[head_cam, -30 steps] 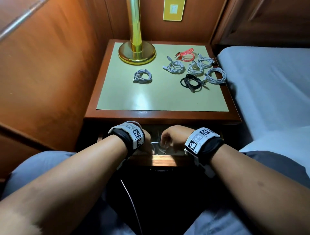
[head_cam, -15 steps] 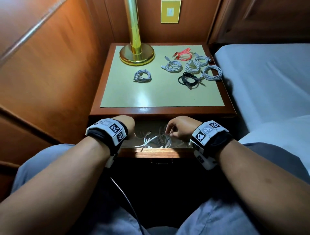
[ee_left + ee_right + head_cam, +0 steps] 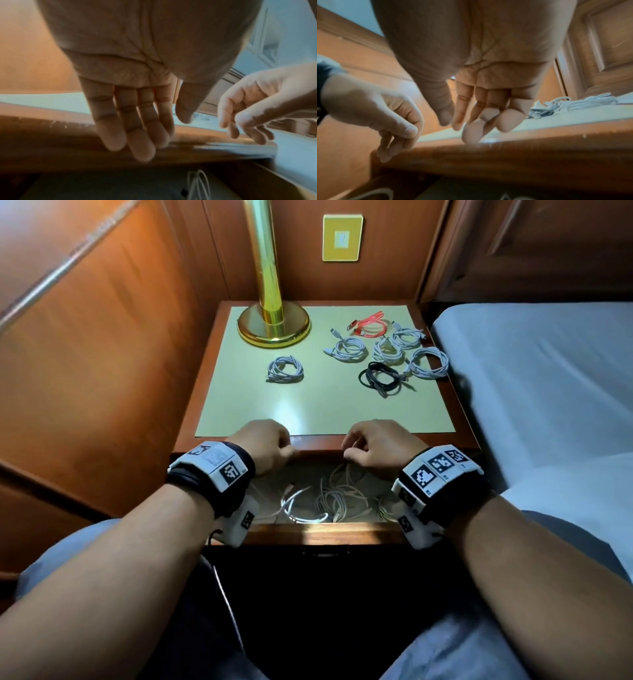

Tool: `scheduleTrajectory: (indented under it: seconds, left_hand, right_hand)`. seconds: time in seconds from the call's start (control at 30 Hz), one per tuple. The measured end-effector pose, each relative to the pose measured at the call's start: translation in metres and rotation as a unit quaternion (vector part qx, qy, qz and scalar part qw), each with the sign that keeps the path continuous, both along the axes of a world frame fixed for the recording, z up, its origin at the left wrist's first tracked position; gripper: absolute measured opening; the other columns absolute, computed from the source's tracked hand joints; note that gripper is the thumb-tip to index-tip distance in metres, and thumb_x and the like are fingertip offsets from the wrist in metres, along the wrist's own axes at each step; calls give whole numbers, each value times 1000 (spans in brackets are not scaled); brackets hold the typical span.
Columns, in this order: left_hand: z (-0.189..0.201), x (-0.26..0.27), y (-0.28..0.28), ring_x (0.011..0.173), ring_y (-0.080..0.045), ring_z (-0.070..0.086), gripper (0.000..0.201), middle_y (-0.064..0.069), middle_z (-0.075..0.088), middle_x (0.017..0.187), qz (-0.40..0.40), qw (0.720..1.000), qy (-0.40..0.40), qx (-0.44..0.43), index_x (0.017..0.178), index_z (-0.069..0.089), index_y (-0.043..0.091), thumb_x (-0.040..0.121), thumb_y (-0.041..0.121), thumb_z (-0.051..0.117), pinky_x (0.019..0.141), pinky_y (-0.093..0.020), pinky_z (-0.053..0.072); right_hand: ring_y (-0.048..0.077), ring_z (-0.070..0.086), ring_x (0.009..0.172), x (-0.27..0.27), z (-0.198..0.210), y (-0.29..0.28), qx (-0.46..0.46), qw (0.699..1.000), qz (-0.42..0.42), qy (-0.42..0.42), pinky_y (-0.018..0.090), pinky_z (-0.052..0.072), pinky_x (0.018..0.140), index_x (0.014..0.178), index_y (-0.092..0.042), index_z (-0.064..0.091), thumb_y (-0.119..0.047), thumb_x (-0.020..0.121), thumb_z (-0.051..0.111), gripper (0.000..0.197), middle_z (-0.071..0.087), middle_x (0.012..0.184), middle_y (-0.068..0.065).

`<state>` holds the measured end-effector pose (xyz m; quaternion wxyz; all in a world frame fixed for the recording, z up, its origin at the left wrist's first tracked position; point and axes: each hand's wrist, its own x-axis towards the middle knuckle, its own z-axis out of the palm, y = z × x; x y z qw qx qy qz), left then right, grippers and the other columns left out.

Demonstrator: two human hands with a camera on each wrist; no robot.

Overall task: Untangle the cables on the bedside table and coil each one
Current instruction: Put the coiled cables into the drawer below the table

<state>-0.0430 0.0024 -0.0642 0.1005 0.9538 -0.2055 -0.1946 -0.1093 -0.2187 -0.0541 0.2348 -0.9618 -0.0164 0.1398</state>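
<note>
Loose white cables (image 3: 329, 501) lie tangled in the open drawer (image 3: 325, 534) under the bedside table (image 3: 308, 412). On the tabletop sit several coiled cables: a lone white coil (image 3: 285, 369), a black coil (image 3: 380, 376), a red coil (image 3: 368, 325) and white coils (image 3: 349, 350). My left hand (image 3: 270, 446) hovers at the table's front edge above the drawer, its fingers (image 3: 130, 128) fairly straight and empty. My right hand (image 3: 373, 446) hangs beside it with loosely curled fingers (image 3: 471, 121), holding nothing. A strand of drawer cable (image 3: 197, 182) shows below the left hand.
A brass lamp base (image 3: 274, 328) stands at the table's back left. A bed (image 3: 548, 371) borders the table on the right, wood panelling on the left. A yellow wall plate (image 3: 342, 237) is behind. My knees are just below the drawer.
Both hands have risen out of the drawer to the table's front edge. The tangled cables they covered now show in the drawer.
</note>
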Motion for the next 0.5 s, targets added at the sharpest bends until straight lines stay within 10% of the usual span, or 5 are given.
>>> scheduleTrajectory:
  seconds: [0.17,0.33,0.5]
  left_hand:
    - [-8,49,0,112,-30,59,42,-9,54,132,111,989,-69,-66,129,56,17,93,38,63,95,-40,48]
    - [-20,87,-17,142,-41,28,77,-5,6,166,86,994,-74,3,157,16,29,95,36,62,112,-52,33]
    - [-22,106,-24,127,-39,41,44,-10,42,143,59,996,-67,22,130,51,25,92,42,65,105,-51,40]
  right_hand:
    - [16,56,110,32,5,-32,-18,991,-110,-78,30,44,95,130,-21,59,-34,93,64,40,57,128,3]
    - [21,19,150,65,-11,-66,-69,992,-98,38,36,22,119,159,-20,14,-37,96,60,80,9,166,4]
    - [23,22,150,80,-20,-79,-102,991,-77,37,37,25,119,158,-18,17,-37,95,61,79,9,165,3]
